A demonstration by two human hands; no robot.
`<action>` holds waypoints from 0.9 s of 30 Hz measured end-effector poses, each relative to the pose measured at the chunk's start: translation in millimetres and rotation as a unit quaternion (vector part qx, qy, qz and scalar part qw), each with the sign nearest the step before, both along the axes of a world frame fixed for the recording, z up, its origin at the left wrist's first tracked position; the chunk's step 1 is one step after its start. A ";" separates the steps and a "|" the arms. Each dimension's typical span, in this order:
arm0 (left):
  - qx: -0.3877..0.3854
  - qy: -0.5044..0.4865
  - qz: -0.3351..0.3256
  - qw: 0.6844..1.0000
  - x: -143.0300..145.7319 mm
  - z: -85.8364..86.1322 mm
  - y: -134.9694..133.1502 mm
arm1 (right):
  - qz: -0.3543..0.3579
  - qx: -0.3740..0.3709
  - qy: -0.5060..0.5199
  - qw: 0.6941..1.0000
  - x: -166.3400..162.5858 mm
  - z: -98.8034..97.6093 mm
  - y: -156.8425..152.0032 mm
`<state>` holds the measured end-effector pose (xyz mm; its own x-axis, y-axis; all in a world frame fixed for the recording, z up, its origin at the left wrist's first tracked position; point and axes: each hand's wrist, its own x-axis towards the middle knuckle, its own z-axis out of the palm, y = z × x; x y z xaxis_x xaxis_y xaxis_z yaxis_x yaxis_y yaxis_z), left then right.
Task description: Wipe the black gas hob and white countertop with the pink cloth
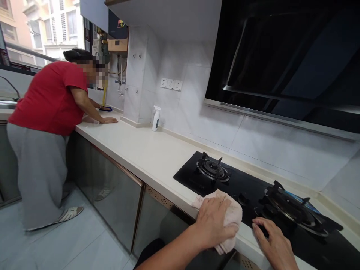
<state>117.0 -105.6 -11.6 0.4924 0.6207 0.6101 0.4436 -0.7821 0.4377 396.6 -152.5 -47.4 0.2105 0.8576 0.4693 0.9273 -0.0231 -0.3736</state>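
Note:
My left hand (212,221) is closed around a bunched, pale pink cloth (234,213). The cloth lies over the front edge of the black gas cooktop (191,176), and part of it hangs down past the counter edge. To its right, my right hand (274,243) rests at the cooktop's front, thumb and index fingertips brought together in a loop. Whether anything is pinched between those tips is too small to make out. A black control knob (243,199) sits just beyond the cloth. Behind are the left burner (213,168) and the right burner (295,212).
The white counter (126,146) runs left towards a person in a red shirt (56,97), who leans over it with a blue cloth (106,108) under one hand. A white spray bottle (155,119) stands by the wall. A black range hood (284,63) overhangs the cooktop.

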 end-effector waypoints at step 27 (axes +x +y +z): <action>0.203 -0.006 0.202 0.958 -107.7 -72.6 53.5 | 0.001 0.088 -0.032 0.996 -18.9 -13.3 -0.6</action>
<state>9.4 -52.1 -84.2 0.2529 0.4694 0.8460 0.7430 -0.6543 0.1409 377.8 -153.1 -60.7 0.1740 0.7612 0.6248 0.9490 0.0398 -0.3127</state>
